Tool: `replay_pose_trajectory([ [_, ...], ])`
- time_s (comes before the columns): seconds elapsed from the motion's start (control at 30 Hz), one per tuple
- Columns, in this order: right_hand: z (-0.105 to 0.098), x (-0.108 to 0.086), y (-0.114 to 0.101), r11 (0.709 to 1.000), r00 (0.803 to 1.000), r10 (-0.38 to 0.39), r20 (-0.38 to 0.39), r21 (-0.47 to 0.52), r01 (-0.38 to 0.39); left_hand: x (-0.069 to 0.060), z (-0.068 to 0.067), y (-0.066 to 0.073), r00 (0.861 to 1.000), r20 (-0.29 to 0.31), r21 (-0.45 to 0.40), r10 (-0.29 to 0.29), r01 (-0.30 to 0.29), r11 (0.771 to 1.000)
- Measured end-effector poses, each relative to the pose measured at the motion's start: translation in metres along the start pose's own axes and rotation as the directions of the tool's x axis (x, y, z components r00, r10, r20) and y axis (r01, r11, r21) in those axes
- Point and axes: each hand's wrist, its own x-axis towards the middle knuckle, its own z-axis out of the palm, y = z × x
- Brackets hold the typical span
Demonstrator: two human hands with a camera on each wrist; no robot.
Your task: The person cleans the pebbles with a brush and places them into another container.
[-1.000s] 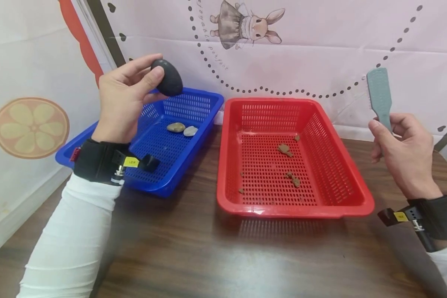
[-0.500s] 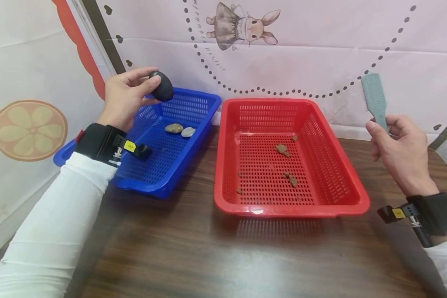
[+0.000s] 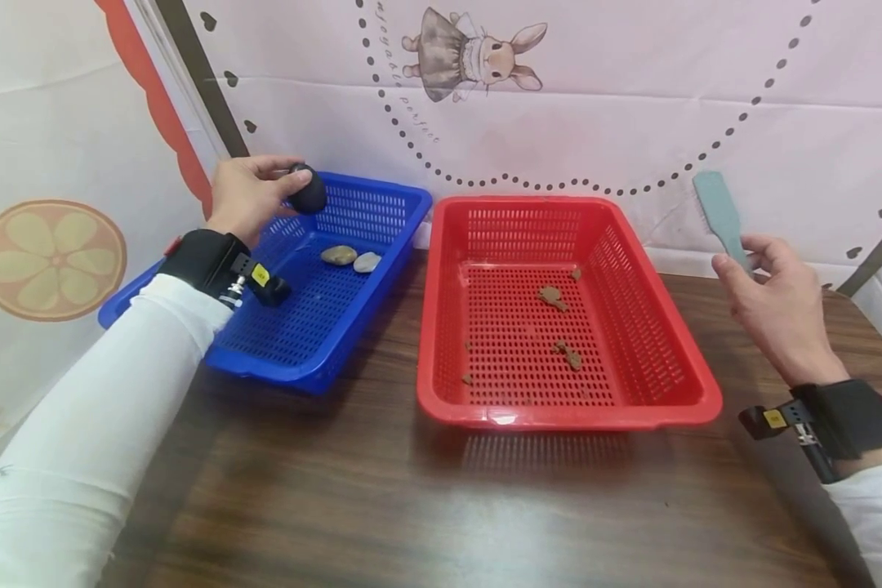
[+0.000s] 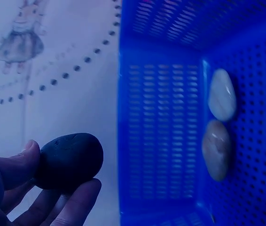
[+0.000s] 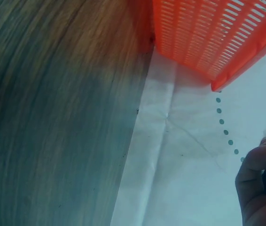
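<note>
A smooth black stone (image 3: pixel 309 194) is pinched between the thumb and fingers of my left hand (image 3: pixel 248 196), above the back left part of the blue basket (image 3: pixel 316 367). The left wrist view shows the same black stone (image 4: pixel 72 160) beside the basket wall. On the basket floor lie a brownish stone (image 3: pixel 339 256) and a whitish stone (image 3: pixel 367 262), side by side. My right hand (image 3: pixel 775 306) grips the handle of a grey-green brush (image 3: pixel 719 208), raised to the right of the red basket (image 3: pixel 569 416). Most of the brush is out of the right wrist view.
Several brown clumps, such as one clump (image 3: pixel 551 296), lie on the red basket's floor. Both baskets stand on a dark wooden table (image 3: pixel 338 490). A printed white cloth (image 3: pixel 617 122) hangs behind them, and another cloth (image 3: pixel 44 147) hangs at the left.
My left hand has lowered the black stone toward the blue basket and moved it slightly left. My right hand has shifted a little left, with the brush lower and tilted further left.
</note>
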Motion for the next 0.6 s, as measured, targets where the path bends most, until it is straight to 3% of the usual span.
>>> replay_pose_trajectory([
  [0.13,0.004,0.003,0.004,0.997,0.997,-0.051,0.060,-0.063,0.054,0.008,0.002,-0.007,1.000,0.010,0.130,-0.005,0.004,0.991],
  [0.23,0.008,0.005,0.006,0.992,0.991,-0.086,0.100,-0.078,0.094,0.014,0.004,-0.011,0.999,0.023,0.268,0.025,-0.031,0.963],
  [0.37,0.013,0.006,0.011,0.989,0.982,-0.109,0.155,-0.081,0.123,0.024,0.006,-0.017,0.988,0.063,0.473,0.140,-0.153,0.867],
  [0.47,0.015,0.007,0.014,0.988,0.974,-0.109,0.201,-0.084,0.128,0.031,0.007,-0.022,0.972,0.096,0.566,0.214,-0.230,0.791],
  [0.6,0.018,0.009,0.018,0.989,0.964,-0.100,0.245,-0.084,0.124,0.036,0.007,-0.027,0.964,0.128,0.625,0.235,-0.262,0.735],
])
